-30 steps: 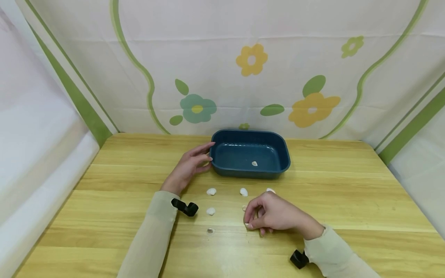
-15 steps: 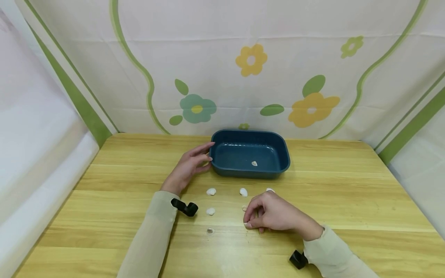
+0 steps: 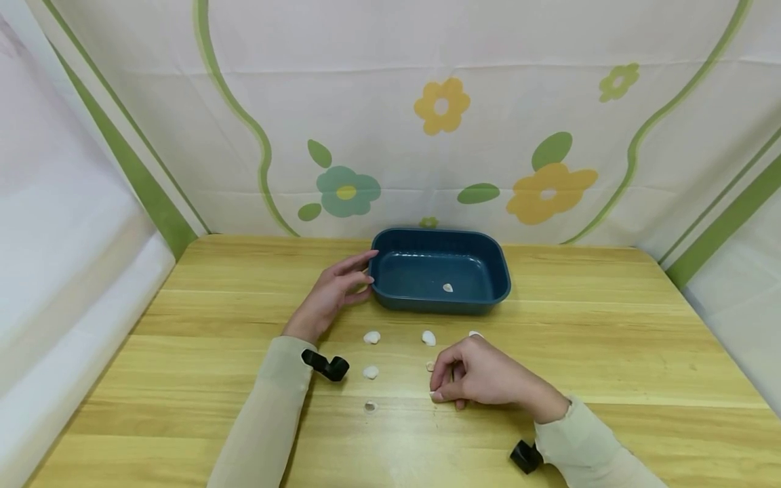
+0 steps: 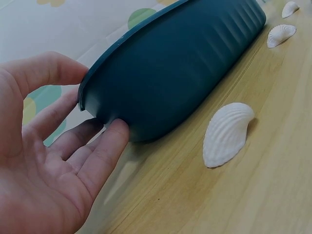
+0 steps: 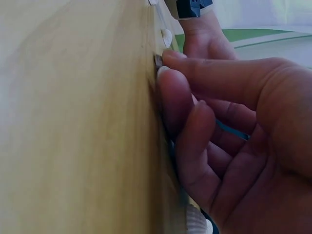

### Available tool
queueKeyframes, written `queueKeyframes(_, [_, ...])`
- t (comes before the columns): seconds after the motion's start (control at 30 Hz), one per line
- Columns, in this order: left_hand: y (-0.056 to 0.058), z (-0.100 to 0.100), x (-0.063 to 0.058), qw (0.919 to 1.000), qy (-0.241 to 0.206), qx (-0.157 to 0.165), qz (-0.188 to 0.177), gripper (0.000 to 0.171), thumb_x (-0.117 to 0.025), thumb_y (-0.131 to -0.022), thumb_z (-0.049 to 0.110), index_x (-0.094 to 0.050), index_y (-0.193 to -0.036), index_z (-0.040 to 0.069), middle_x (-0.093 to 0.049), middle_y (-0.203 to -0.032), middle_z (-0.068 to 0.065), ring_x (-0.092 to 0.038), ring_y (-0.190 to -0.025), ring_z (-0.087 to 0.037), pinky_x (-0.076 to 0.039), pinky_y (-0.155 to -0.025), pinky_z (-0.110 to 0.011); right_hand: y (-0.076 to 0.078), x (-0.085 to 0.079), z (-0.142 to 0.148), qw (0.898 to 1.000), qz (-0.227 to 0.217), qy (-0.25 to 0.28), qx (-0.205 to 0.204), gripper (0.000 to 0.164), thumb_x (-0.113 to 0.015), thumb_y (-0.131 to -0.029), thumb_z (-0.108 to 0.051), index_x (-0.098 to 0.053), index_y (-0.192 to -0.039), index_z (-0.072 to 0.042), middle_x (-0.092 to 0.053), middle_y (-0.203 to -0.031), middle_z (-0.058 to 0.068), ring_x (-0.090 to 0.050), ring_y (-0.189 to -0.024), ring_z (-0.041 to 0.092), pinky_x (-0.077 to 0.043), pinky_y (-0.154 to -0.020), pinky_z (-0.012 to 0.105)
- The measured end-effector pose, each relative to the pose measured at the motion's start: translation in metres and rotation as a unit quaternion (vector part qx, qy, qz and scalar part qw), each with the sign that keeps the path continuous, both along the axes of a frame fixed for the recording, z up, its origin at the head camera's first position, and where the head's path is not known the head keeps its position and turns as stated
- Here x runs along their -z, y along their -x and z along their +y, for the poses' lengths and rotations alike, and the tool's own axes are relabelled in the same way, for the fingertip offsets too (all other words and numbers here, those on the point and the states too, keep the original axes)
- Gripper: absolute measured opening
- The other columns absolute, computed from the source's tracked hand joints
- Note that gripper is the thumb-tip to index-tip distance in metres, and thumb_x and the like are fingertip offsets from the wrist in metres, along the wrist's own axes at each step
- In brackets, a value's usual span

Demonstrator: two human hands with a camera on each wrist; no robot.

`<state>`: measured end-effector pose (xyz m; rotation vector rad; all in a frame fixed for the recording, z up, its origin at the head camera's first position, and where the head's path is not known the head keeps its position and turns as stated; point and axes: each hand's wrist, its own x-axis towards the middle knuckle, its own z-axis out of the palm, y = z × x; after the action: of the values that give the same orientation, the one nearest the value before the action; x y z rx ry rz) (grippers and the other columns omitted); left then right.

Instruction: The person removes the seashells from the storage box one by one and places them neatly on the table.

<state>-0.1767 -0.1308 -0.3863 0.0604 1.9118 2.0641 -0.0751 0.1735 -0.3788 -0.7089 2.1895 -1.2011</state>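
A dark teal plastic basin [image 3: 436, 303] stands at the back of the wooden table, one small shell [image 3: 448, 287] lying inside. My left hand [image 3: 327, 298] touches its left end; the left wrist view has the fingertips against the rim and outer wall. Near the table's middle, my right hand [image 3: 482, 373] pinches a small shell [image 5: 158, 61] between thumb and index finger, close to the tabletop. Most of that shell is hidden by the fingertips. Beside the hand lie a white shell [image 3: 429, 338], a partly covered shell [image 3: 476, 334] and a small pale shell [image 3: 430, 367].
On the left, a column of shells lies in front of the basin: a white one [image 3: 371, 337], another white one [image 3: 370, 372] and a greyish one [image 3: 371, 407]. A flower-printed cloth [image 3: 390, 135] hangs right behind the table. Each wrist carries a black mount [image 3: 329, 366].
Almost nothing differs. The right hand's lower fingers have drawn in slightly while it keeps its pinch at the same spot. The left hand and basin stay in place.
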Motion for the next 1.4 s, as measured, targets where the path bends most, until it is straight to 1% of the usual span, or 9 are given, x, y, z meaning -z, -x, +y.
queueKeyframes(0.1, [0.0, 0.0, 0.0, 1.0, 0.002, -0.001, -0.003, 0.054, -0.062, -0.105, 0.012, -0.059, -0.156, 0.027, -0.043, -0.171, 0.008, -0.054, -0.144, -0.024, -0.054, -0.115, -0.043, 0.002, -0.001, 0.003, 1.0, 0.012, 0.008, -0.006, 0.009, -0.089, -0.089, -0.02, -0.082, -0.091, -0.016, -0.076, -0.074, 0.0, -0.066, -0.057, 0.012, -0.057, -0.054, 0.027])
queueKeyframes(0.2, [0.001, 0.001, 0.001, 1.0, 0.003, -0.002, -0.006, 0.054, -0.063, -0.104, 0.012, -0.059, -0.156, 0.027, -0.043, -0.171, 0.008, -0.053, -0.146, -0.023, -0.054, -0.115, -0.043, 0.003, -0.003, 0.006, 1.0, 0.013, 0.014, 0.004, 0.009, -0.089, -0.09, -0.021, -0.082, -0.093, -0.016, -0.077, -0.078, 0.0, -0.065, -0.061, 0.011, -0.057, -0.056, 0.026])
queueKeyframes(0.43, [0.001, 0.0, 0.001, 0.9999, 0.003, -0.006, -0.007, 0.054, -0.063, -0.104, 0.011, -0.06, -0.156, 0.027, -0.044, -0.17, 0.008, -0.052, -0.148, -0.022, -0.055, -0.113, -0.04, 0.015, -0.009, 0.019, 0.998, 0.004, 0.052, 0.038, 0.012, -0.085, -0.094, -0.019, -0.081, -0.1, -0.009, -0.077, -0.082, 0.011, -0.068, -0.061, 0.024, -0.058, -0.054, 0.032])
queueKeyframes(0.57, [0.001, -0.001, 0.002, 0.9999, 0.002, -0.007, -0.009, 0.053, -0.062, -0.105, 0.011, -0.06, -0.155, 0.027, -0.045, -0.169, 0.008, -0.058, -0.137, -0.021, -0.056, -0.11, -0.037, 0.022, -0.019, 0.035, 0.995, 0.005, 0.072, 0.072, 0.018, -0.084, -0.095, -0.016, -0.078, -0.103, -0.001, -0.074, -0.082, 0.016, -0.064, -0.06, 0.024, -0.057, -0.053, 0.032])
queueKeyframes(0.67, [0.001, -0.001, 0.002, 1.0, 0.003, -0.005, -0.007, 0.053, -0.062, -0.105, 0.012, -0.06, -0.155, 0.028, -0.046, -0.169, 0.008, -0.06, -0.13, -0.019, -0.056, -0.111, -0.037, 0.025, -0.028, 0.052, 0.99, 0.017, 0.083, 0.113, 0.02, -0.084, -0.094, -0.014, -0.077, -0.105, 0.002, -0.074, -0.082, 0.012, -0.063, -0.062, 0.023, -0.056, -0.054, 0.032])
queueKeyframes(0.83, [0.001, 0.0, 0.001, 1.0, 0.002, -0.003, -0.005, 0.053, -0.062, -0.105, 0.012, -0.06, -0.155, 0.028, -0.044, -0.17, 0.008, -0.057, -0.138, -0.022, -0.054, -0.114, -0.042, 0.026, -0.034, 0.076, 0.982, 0.032, 0.09, 0.16, 0.022, -0.083, -0.095, -0.011, -0.075, -0.107, 0.005, -0.073, -0.081, 0.004, -0.061, -0.063, 0.027, -0.055, -0.053, 0.037])
queueKeyframes(1.03, [0.001, -0.001, 0.002, 1.0, 0.002, -0.001, -0.004, 0.053, -0.062, -0.105, 0.011, -0.059, -0.156, 0.027, -0.043, -0.171, 0.008, -0.053, -0.146, -0.025, -0.052, -0.118, -0.045, 0.027, -0.033, 0.081, 0.982, 0.029, 0.088, 0.166, 0.025, -0.082, -0.095, -0.011, -0.073, -0.109, 0.008, -0.073, -0.082, 0.004, -0.061, -0.063, 0.026, -0.055, -0.054, 0.037])
queueKeyframes(1.17, [0.0, -0.001, 0.002, 1.0, 0.002, 0.001, -0.003, 0.054, -0.062, -0.105, 0.011, -0.059, -0.156, 0.027, -0.042, -0.172, 0.008, -0.053, -0.147, -0.024, -0.053, -0.117, -0.044, 0.028, -0.032, 0.08, 0.982, 0.024, 0.082, 0.166, 0.028, -0.083, -0.095, -0.012, -0.073, -0.111, 0.009, -0.073, -0.083, 0.004, -0.061, -0.065, 0.027, -0.055, -0.055, 0.037])
queueKeyframes(1.4, [0.0, 0.0, 0.0, 1.0, 0.003, 0.001, -0.001, 0.053, -0.061, -0.105, 0.012, -0.058, -0.157, 0.027, -0.042, -0.172, 0.008, -0.057, -0.139, -0.026, -0.054, -0.115, -0.041, 0.03, -0.031, 0.079, 0.982, 0.025, 0.074, 0.172, 0.025, -0.083, -0.095, -0.013, -0.075, -0.11, 0.006, -0.073, -0.085, 0.011, -0.062, -0.068, 0.037, -0.056, -0.055, 0.037])
